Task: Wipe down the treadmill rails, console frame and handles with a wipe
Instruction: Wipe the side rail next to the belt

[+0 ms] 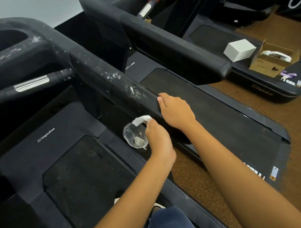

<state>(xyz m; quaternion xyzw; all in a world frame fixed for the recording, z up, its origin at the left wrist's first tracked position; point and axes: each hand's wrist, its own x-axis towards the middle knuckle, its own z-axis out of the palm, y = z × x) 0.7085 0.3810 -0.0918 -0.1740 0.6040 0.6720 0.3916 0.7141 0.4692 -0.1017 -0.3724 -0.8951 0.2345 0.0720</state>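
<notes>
A black treadmill handrail (109,76) runs diagonally from the console frame (20,44) at upper left toward the centre, and it is speckled with white dust. My right hand (176,110) rests over the rail's near end, fingers wrapped on it. Just below the rail, my left hand (158,139) pinches a white wipe (141,119) and also holds a crumpled clear plastic bag (134,135). A silver-banded grip bar (31,83) sticks out under the console.
A second treadmill stands to the right with its own handrail (177,48). On a third deck sit a white box (238,50) and an open cardboard box (274,60). Brown speckled floor (189,178) shows between the decks.
</notes>
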